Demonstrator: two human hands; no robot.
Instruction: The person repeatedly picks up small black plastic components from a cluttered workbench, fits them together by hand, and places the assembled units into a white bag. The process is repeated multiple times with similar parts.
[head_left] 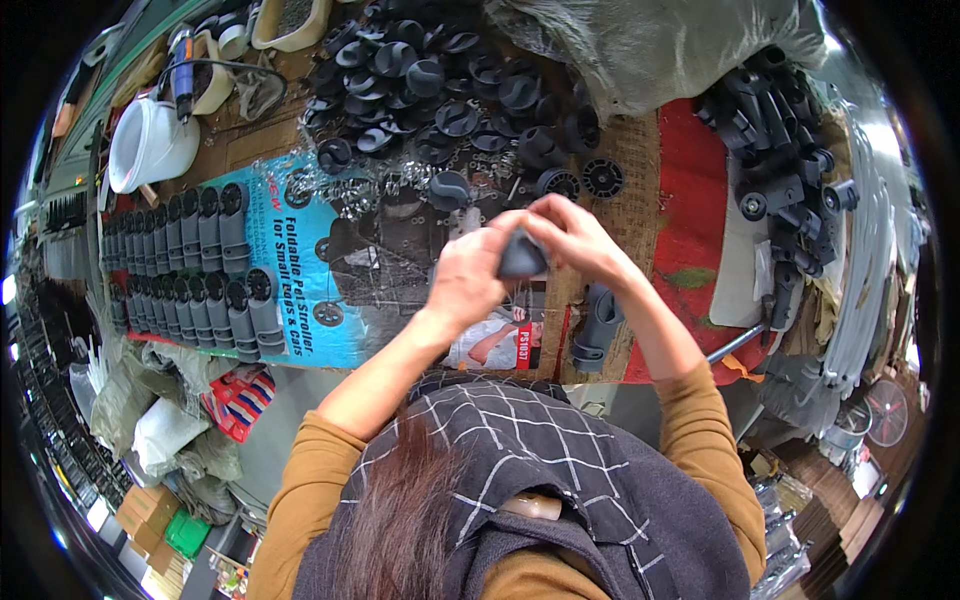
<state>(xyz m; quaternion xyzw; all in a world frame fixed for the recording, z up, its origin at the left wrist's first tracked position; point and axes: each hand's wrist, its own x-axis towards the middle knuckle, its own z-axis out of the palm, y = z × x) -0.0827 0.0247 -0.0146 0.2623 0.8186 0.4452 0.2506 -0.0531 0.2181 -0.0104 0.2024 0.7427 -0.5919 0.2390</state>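
A dark grey plastic part (522,258) with a rounded end is wrapped in the fingers of my left hand (468,268), just above the work table. My right hand (580,238) is closed at the top of that part, its fingertips pinched together against the left fingers. Whatever sits between the right fingertips is hidden. Beyond my hands lie a round dark cap (449,190), a black ribbed disc (603,178) and many small shiny metal pieces (360,195). Below my right wrist another long grey plastic part (598,330) rests near the table's front edge.
Two rows of grey plastic parts (210,310) stand at the left. Dark caps (425,78) are heaped at the back, beside a large grey plastic bag (660,50). A white bucket (150,150) and a blue electric screwdriver (183,75) are far left; dark fittings (790,195) pile at right.
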